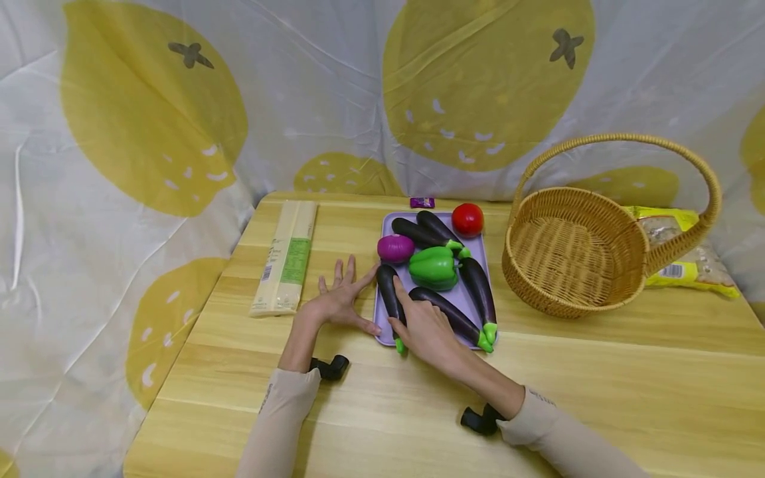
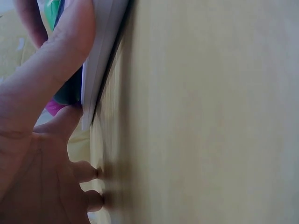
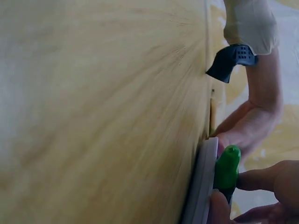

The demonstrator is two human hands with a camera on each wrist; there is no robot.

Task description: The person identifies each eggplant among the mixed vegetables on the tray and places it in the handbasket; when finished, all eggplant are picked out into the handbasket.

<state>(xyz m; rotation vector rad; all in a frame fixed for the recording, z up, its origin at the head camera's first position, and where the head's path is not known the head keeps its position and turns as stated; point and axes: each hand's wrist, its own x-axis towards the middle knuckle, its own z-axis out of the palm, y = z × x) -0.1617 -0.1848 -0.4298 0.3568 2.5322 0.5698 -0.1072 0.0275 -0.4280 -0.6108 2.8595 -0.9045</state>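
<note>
A lilac tray [image 1: 454, 302] holds several eggplants, a green bell pepper [image 1: 433, 268], a purple onion [image 1: 395, 248] and a tomato [image 1: 467, 220] at its back right corner. My right hand [image 1: 427, 332] holds the leftmost eggplant [image 1: 388, 289], index finger and thumb on its body. Its green stem end [image 3: 228, 165] shows between the digits in the right wrist view. At the tray's left edge my left hand [image 1: 340, 302] has its fingers spread, thumb and index finger against the rim [image 2: 91, 93]. Other fingertips of that hand come down close to the tabletop.
Left of the tray lies a flat noodle-like package [image 1: 285, 259] with a green label. To the right stands a wicker basket [image 1: 574, 305] with a tall handle, a yellow bag [image 1: 693, 255] behind it. A small purple packet [image 1: 422, 202] sits behind the tray, near the curtain [image 1: 335, 86].
</note>
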